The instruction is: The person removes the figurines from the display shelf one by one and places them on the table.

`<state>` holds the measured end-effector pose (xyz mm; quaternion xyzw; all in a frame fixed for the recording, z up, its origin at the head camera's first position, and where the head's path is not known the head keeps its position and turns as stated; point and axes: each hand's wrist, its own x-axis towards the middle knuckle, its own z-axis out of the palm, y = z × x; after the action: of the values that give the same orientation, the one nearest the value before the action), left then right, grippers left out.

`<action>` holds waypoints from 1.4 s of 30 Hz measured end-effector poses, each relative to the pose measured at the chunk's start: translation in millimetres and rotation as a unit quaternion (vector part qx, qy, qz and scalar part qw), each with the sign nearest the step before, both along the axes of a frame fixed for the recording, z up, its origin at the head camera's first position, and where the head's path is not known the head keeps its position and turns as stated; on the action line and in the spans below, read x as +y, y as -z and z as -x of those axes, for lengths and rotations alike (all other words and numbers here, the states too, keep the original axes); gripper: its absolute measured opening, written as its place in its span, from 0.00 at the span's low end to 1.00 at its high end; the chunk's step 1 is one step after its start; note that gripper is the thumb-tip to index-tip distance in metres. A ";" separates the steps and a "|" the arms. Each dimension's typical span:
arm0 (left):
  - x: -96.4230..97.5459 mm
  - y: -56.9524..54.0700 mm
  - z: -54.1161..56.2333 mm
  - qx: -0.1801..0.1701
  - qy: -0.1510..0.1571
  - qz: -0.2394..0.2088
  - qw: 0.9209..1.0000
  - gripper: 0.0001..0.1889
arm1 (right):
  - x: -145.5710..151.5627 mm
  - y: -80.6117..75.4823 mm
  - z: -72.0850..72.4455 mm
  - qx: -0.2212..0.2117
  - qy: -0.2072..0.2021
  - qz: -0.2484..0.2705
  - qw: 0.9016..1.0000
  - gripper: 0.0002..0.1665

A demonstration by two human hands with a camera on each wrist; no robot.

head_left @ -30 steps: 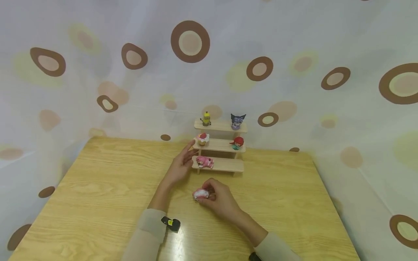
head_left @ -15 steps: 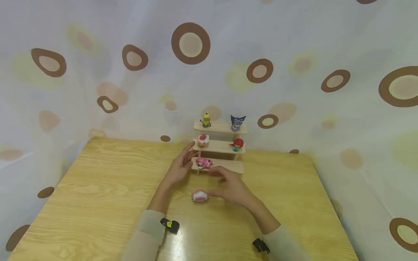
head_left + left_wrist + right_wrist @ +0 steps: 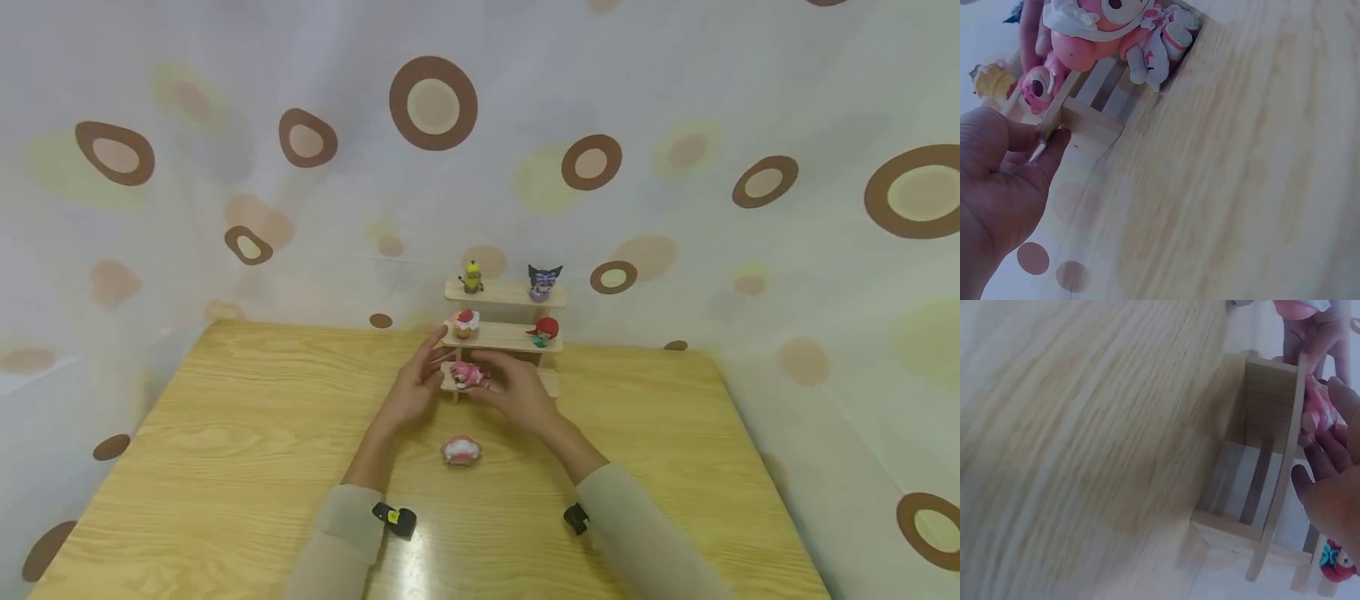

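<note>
My left hand (image 3: 408,390) pinches the left end of the lowest board of a three-tier wooden display shelf (image 3: 510,336), thumb and fingers on either side in the left wrist view. A pink bear figurine (image 3: 467,374) lies on that board. My right hand (image 3: 522,395) holds the bear near its right end, with fingers and thumb curved about it; the right wrist view shows the bear (image 3: 1317,412) between the fingers. In front of the shelf, a second pink-and-white figurine (image 3: 461,451) lies on the table, apart from both hands.
On the top board stand a yellow minion figurine (image 3: 471,277) and a dark-eared purple figurine (image 3: 543,283). The middle board bears a cupcake-like figurine (image 3: 465,323) and a red-haired figurine (image 3: 545,332). A patterned cloth (image 3: 330,200) hangs behind the wooden table (image 3: 262,450).
My right hand let go of the pink-and-white figurine on the table, then moved up to the pink bear on the lowest board. The left hand stays at the shelf's left end.
</note>
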<state>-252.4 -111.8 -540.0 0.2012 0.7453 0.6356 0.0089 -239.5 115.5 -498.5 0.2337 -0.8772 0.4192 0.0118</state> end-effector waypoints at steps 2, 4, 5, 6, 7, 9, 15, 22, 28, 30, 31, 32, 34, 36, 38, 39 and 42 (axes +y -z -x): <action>3.7 -0.4 0.7 0.001 0.000 0.001 1.000 0.42 | -2.7 2.5 4.4 0.000 -0.006 -0.006 1.000 0.32; 6.7 -0.9 0.5 -0.005 -0.003 0.002 1.000 0.42 | -4.9 5.1 7.1 0.006 -0.010 -0.010 1.000 0.31; 7.6 -0.7 0.3 -0.008 -0.004 0.002 1.000 0.42 | -5.9 6.3 8.0 0.009 -0.009 -0.011 1.000 0.31; 8.3 -0.9 -0.1 -0.010 -0.006 0.002 1.000 0.42 | -6.7 7.5 8.5 0.015 -0.008 -0.014 1.000 0.30; 8.8 -1.0 -0.5 -0.012 -0.007 0.003 1.000 0.42 | -7.3 8.6 8.6 0.020 -0.005 -0.016 1.000 0.29; 8.9 -0.5 -1.2 -0.014 -0.006 0.001 1.000 0.42 | -7.9 10.2 8.6 0.028 0.002 -0.019 0.999 0.28; 9.9 -5.6 -2.4 -0.015 -0.005 0.007 1.000 0.41 | -6.5 10.9 8.0 0.031 0.017 -0.018 0.999 0.28; 10.8 -5.9 1.2 -0.007 -0.012 0.021 1.000 0.42 | 1.9 13.5 7.0 0.045 0.026 -0.019 0.998 0.27; 8.4 -5.0 -0.1 -0.012 -0.012 0.015 1.000 0.42 | 13.0 11.4 -3.8 0.036 0.016 -0.008 0.999 0.26; 7.4 -3.8 -1.2 -0.016 -0.014 0.015 1.000 0.42 | 17.1 11.7 -8.9 0.033 0.011 -0.010 0.999 0.26; 6.9 -3.2 -2.0 -0.017 -0.014 0.016 1.000 0.42 | 19.2 11.8 -11.7 0.033 0.008 -0.010 0.999 0.26; 6.6 -2.5 -2.5 -0.016 -0.015 0.016 1.000 0.42 | 21.2 12.1 -14.4 0.034 0.007 -0.008 0.999 0.26; 6.3 -0.9 -3.2 -0.016 -0.014 0.016 1.000 0.41 | 25.2 12.7 -20.2 0.031 0.011 -0.005 0.999 0.26; 6.1 0.0 -4.3 -0.018 -0.012 0.014 1.000 0.41 | 28.8 13.4 -26.3 0.025 0.018 0.000 1.000 0.26; 5.6 0.7 -5.6 -0.020 -0.010 0.011 1.000 0.41 | 31.7 14.3 -32.5 0.018 0.023 0.005 1.000 0.25; 5.2 0.8 -6.3 -0.021 -0.010 0.009 1.000 0.41 | 32.8 15.2 -35.6 0.016 0.024 0.005 1.000 0.25; 4.0 1.1 -8.8 -0.026 -0.013 0.009 1.000 0.41 | 36.0 18.5 -44.3 0.010 0.015 0.004 1.000 0.24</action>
<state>-243.6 -107.8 -541.1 0.1751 0.7532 0.6336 0.0219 -195.2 151.5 -517.0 0.2246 -0.8788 0.4202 0.0276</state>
